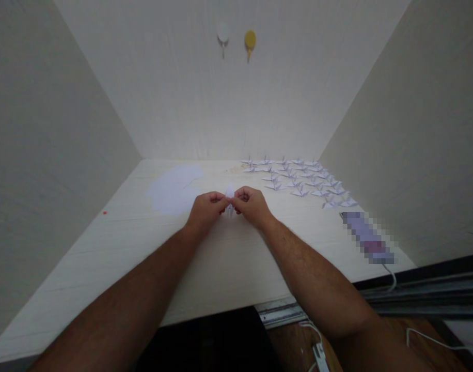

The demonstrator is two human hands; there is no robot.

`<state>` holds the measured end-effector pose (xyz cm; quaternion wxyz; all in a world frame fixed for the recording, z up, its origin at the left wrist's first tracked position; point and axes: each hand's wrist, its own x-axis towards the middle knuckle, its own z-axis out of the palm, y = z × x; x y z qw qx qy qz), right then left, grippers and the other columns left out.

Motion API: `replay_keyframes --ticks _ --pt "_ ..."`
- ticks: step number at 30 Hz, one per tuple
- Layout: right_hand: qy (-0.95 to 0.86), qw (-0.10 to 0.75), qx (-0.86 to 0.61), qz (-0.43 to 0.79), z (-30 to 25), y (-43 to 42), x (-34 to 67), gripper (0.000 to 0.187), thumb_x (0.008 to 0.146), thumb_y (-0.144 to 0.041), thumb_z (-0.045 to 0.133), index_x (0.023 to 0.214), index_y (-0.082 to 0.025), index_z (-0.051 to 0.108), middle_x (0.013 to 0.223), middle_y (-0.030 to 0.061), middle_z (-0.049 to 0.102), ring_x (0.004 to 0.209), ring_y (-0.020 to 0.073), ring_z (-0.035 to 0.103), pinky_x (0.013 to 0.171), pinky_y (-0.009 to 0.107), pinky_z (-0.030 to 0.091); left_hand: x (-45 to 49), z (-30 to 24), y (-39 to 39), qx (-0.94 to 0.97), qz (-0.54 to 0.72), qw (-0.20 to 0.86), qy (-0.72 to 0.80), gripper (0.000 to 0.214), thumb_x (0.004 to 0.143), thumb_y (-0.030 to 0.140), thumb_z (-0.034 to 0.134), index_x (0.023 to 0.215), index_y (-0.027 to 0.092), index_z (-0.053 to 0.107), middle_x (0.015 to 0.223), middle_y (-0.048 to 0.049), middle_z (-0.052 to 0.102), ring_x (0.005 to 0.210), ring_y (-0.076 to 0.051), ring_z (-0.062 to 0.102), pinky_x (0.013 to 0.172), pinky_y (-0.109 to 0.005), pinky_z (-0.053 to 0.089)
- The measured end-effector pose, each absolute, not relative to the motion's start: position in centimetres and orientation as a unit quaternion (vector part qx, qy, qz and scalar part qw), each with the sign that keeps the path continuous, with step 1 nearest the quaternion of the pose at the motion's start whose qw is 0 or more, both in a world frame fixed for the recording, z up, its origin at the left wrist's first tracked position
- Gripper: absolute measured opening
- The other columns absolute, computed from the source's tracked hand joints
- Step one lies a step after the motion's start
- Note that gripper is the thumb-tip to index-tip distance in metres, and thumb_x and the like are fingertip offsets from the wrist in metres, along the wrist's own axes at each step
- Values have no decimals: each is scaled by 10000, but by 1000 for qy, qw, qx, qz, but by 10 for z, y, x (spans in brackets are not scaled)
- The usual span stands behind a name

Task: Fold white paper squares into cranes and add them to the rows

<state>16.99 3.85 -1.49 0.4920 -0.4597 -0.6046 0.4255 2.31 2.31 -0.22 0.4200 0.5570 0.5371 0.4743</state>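
Observation:
My left hand and my right hand meet above the middle of the table, fingertips almost touching. Between them they pinch a small folded white paper, one pointed end showing above the fingers and narrow tips below. Its middle is covered by my thumbs and fingers. Both hands are closed on it. To the left lies a patch of white paper sheets, whose separate edges are hard to make out. Several folded white paper cranes stand in rows at the back right.
A pixelated phone-like object lies at the right edge with a white cable. A small red dot is at the left. Walls enclose the white table; white and yellow hooks hang behind.

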Motion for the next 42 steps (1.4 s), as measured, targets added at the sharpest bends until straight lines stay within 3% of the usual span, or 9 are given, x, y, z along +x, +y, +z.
replay_keyframes --ticks 6,12,19,27,42 --pt "-589 478 -459 463 -7 36 171 129 693 -246 654 685 -172 549 474 -42 574 414 87 524 415 182 364 24 -2 23 537 494 438 525 203 651 337 730 641 156 640 490 30 538 459 -91 440 476 -236 330" --pt "-555 523 -450 465 -5 36 171 209 653 -265 694 769 -184 539 498 -64 579 439 92 538 454 200 416 23 0 23 544 519 430 499 306 622 253 732 877 184 577 576 30 636 512 -121 549 523 -239 409" --pt "-605 517 -429 428 -11 39 173 201 654 -289 694 772 -185 568 598 -46 594 514 91 545 506 214 444 24 1 22 566 541 387 487 213 632 215 688 818 175 591 572 47 602 500 -97 518 519 -226 371" --pt "-609 526 -423 416 -12 38 172 196 667 -269 666 796 -198 538 608 -55 585 537 95 554 521 213 424 24 1 23 565 544 413 461 253 637 190 673 875 184 588 541 75 542 476 -84 459 503 -220 333" --pt "-612 514 -362 480 -9 39 176 198 677 -261 658 840 -204 561 625 -71 585 495 79 549 499 209 457 26 -6 25 483 565 529 409 198 584 185 716 727 179 579 561 66 557 527 -83 540 592 -246 488"
